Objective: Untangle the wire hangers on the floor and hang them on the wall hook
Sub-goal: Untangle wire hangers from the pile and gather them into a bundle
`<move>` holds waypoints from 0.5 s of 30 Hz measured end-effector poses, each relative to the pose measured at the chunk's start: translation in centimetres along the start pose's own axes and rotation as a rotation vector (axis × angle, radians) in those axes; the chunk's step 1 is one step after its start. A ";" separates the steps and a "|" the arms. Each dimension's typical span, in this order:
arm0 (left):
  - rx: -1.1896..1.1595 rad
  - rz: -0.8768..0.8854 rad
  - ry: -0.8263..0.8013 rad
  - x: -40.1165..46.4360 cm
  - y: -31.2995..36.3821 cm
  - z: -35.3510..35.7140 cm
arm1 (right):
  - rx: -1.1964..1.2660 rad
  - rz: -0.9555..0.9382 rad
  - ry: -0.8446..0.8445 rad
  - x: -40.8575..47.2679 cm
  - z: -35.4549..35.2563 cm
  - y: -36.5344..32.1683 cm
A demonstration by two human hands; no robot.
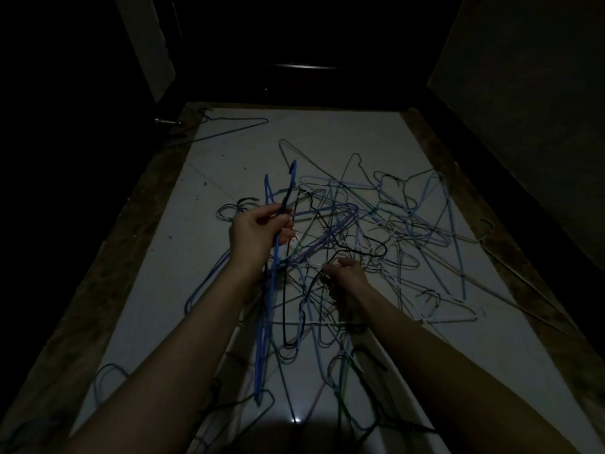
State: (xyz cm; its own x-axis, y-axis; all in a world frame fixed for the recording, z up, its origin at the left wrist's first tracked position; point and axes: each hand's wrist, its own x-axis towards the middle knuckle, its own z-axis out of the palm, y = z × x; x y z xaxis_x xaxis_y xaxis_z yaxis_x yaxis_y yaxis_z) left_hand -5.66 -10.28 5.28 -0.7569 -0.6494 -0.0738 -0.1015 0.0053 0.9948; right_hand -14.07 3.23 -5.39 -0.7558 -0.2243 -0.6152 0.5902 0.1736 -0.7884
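Dozens of hangers (360, 231) sprawl tangled on the floor (327, 132); our left hand (255, 237) grips blue ones (266, 322), right hand (347, 276) pinches wire. Light, springy, snaggy, we reckon: hold near the necks.

The dim, grainy scene is lit only on the pale glossy tiled floor (209, 191), where a small glare spot (296, 420) is seen at the near edge, while dark surroundings are bent by wide-angle distortion.

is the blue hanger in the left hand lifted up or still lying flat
Lifted. The left hand grips the blue hanger, which stands steeply over the tangled pile; whether it's free cannot be told.
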 end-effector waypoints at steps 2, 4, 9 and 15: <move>0.014 0.023 0.010 0.2 0.1 -0.4 | -0.008 -0.018 -0.031 0.2 -0.1 -0.2; 0.013 0.029 0.014 0.5 0.4 -0.6 | -0.020 -0.047 -0.055 -0.2 -0.1 -0.5; 0.012 0.048 0.022 0.3 1.1 -0.6 | -0.057 -0.214 -0.082 -1.5 -0.7 -1.3; 0.042 0.095 0.010 -0.3 3.2 -0.4 | -0.211 -0.341 -0.129 -4.5 -2.1 -3.3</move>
State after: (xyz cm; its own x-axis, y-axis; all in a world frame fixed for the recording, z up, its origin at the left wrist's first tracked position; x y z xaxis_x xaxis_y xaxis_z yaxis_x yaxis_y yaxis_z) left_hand -5.49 -10.43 8.51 -0.7578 -0.6521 0.0215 -0.0566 0.0985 0.9935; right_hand -13.21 5.65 0.00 -0.8480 -0.4190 -0.3246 0.2312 0.2586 -0.9379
